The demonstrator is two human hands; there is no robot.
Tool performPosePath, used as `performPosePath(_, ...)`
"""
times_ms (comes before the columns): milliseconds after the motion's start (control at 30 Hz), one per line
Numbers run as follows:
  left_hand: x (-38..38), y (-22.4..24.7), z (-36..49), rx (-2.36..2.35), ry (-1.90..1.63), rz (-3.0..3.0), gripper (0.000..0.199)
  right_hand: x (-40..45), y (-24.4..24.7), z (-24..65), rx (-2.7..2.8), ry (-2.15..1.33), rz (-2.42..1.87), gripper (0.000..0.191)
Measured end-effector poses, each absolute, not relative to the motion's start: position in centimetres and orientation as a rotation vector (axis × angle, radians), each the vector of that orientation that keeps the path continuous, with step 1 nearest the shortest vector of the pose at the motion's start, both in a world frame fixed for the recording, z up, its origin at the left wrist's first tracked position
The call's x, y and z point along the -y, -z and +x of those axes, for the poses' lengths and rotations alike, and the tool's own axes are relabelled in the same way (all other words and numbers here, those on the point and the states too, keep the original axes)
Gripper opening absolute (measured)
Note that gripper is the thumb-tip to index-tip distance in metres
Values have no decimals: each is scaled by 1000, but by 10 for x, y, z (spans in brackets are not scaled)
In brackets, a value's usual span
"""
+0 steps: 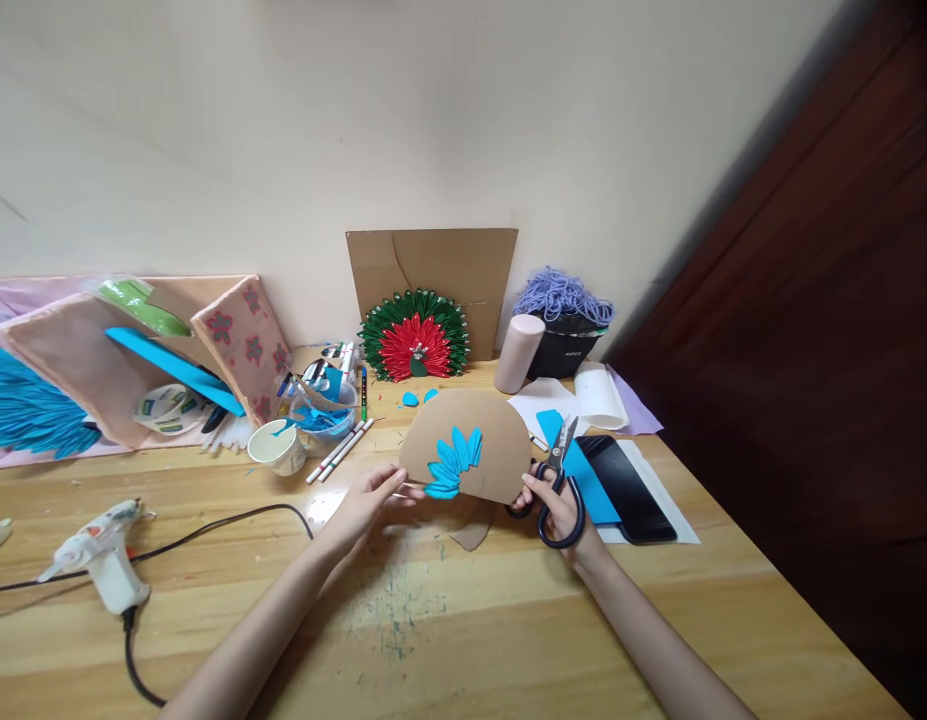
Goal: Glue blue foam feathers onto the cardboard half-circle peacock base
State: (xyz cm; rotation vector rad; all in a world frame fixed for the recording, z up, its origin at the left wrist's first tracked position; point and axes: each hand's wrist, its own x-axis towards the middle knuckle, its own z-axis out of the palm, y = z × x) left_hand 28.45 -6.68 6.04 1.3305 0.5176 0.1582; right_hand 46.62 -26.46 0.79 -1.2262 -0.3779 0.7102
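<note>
A fan-shaped piece of brown cardboard (500, 440) is held up between both hands over the table. Several blue petals (455, 458) are fixed on its lower left part. My left hand (377, 497) pinches the cardboard's lower left corner. The lower right corner is between the thumb and fingers of my right hand (557, 510). Black-handled scissors (559, 475) are also at my right hand, their blades pointing up and slightly apart. Beneath the held piece lies a small cardboard scrap (474, 528).
A glue gun (107, 560) with its cable lies left. A paper cup (277, 450), markers (339, 452) and a tub of blue scraps (324, 412) stand left of centre. A red-green petal fan (416, 340) leans behind. Right are a phone (626, 488) and a pink bottle (519, 352).
</note>
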Motion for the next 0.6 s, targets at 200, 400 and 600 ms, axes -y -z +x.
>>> performPosePath(200, 52, -54, 284, -583, -248, 1326, 33, 263, -6, 459, 437, -745, -1211, 31)
performPosePath(400, 53, -52, 284, -586, -238, 1386, 33, 263, 0, 465, 450, -693, -1245, 31)
performPosePath(600, 57, -57, 283, -552, -205, 1446, 31, 264, -2, 467, 486, -672, -1284, 34)
